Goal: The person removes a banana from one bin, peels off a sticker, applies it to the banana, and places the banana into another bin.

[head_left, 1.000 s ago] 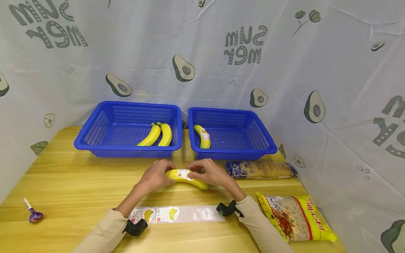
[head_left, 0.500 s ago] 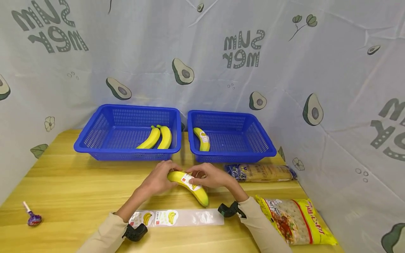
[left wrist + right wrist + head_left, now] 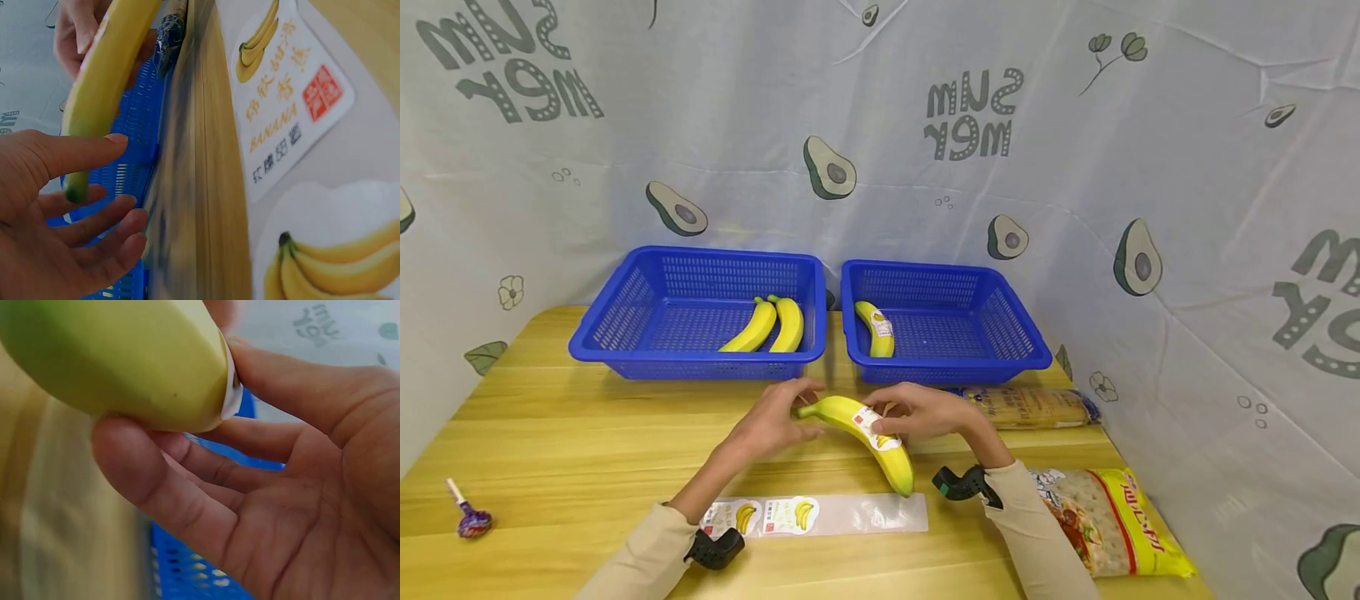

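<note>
Banana (image 3: pixel 863 429), yellow, greenish tip, white sticker, right hand (image 3: pixel 925 412) holding

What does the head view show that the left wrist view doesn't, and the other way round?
Only the head view shows both blue baskets, the three bananas inside them, the lollipop and the snack bags. Only the left wrist view shows the printed lettering on the sticker sheet up close. Both show the held banana, the left hand and the right hand.
</note>
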`<move>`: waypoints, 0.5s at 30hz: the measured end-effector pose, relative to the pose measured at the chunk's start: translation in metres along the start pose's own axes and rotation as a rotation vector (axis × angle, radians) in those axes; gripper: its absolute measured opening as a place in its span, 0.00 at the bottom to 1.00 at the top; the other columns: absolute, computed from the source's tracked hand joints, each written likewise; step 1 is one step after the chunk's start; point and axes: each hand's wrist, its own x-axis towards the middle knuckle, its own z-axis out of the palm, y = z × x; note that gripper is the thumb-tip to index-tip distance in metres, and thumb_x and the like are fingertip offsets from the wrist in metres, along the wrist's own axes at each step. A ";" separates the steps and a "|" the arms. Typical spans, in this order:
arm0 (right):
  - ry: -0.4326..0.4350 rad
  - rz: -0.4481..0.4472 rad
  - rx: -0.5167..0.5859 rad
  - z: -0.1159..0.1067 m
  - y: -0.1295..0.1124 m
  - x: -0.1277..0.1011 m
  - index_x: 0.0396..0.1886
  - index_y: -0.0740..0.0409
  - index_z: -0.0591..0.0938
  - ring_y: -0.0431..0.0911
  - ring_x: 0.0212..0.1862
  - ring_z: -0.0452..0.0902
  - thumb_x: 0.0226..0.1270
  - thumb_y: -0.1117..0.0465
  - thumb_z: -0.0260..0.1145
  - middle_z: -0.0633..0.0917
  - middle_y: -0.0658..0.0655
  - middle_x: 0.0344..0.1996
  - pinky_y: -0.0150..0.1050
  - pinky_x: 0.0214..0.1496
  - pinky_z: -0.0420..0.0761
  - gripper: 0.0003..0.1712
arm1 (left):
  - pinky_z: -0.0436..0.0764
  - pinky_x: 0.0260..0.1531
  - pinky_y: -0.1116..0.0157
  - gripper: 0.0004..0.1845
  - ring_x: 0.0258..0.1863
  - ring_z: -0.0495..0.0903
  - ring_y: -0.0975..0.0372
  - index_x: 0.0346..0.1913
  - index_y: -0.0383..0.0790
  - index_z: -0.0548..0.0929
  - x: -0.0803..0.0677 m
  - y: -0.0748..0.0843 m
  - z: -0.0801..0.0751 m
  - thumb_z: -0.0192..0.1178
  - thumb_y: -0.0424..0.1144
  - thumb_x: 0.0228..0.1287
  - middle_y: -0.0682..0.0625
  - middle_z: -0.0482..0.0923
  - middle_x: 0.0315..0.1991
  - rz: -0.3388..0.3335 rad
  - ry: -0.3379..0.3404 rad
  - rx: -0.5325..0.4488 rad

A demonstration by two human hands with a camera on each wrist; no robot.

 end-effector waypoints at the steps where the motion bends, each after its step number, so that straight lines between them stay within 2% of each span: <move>1: -0.003 0.010 0.015 -0.002 -0.002 -0.003 0.71 0.73 0.75 0.45 0.47 0.87 0.86 0.62 0.60 0.87 0.62 0.53 0.42 0.46 0.90 0.23 | 0.88 0.54 0.50 0.31 0.49 0.87 0.46 0.62 0.26 0.83 0.000 0.000 0.000 0.81 0.26 0.55 0.38 0.86 0.50 -0.020 -0.007 -0.016; 4: 0.004 0.043 0.071 -0.008 -0.005 -0.011 0.73 0.73 0.73 0.46 0.46 0.87 0.87 0.62 0.59 0.86 0.63 0.53 0.50 0.42 0.92 0.25 | 0.89 0.52 0.53 0.28 0.49 0.89 0.45 0.62 0.26 0.83 0.002 -0.001 0.002 0.79 0.26 0.58 0.36 0.87 0.51 -0.081 -0.024 -0.071; 9: 0.048 0.080 0.121 -0.016 -0.009 -0.020 0.74 0.72 0.72 0.49 0.44 0.87 0.87 0.60 0.60 0.86 0.62 0.51 0.67 0.44 0.88 0.26 | 0.91 0.49 0.56 0.18 0.49 0.90 0.46 0.57 0.24 0.84 0.009 -0.002 0.008 0.73 0.29 0.68 0.36 0.89 0.49 -0.129 -0.029 -0.205; 12: 0.066 0.088 0.138 -0.021 -0.011 -0.023 0.75 0.71 0.71 0.50 0.40 0.86 0.87 0.59 0.60 0.86 0.62 0.49 0.72 0.45 0.86 0.27 | 0.90 0.51 0.57 0.16 0.50 0.90 0.46 0.57 0.23 0.84 0.015 0.000 0.014 0.69 0.30 0.72 0.36 0.89 0.50 -0.163 -0.018 -0.339; 15: 0.085 0.079 0.139 -0.025 -0.013 -0.027 0.74 0.72 0.71 0.51 0.38 0.85 0.88 0.58 0.59 0.84 0.63 0.51 0.71 0.46 0.85 0.27 | 0.89 0.54 0.56 0.17 0.53 0.89 0.44 0.60 0.21 0.82 0.020 0.006 0.021 0.66 0.30 0.75 0.33 0.88 0.52 -0.215 0.001 -0.503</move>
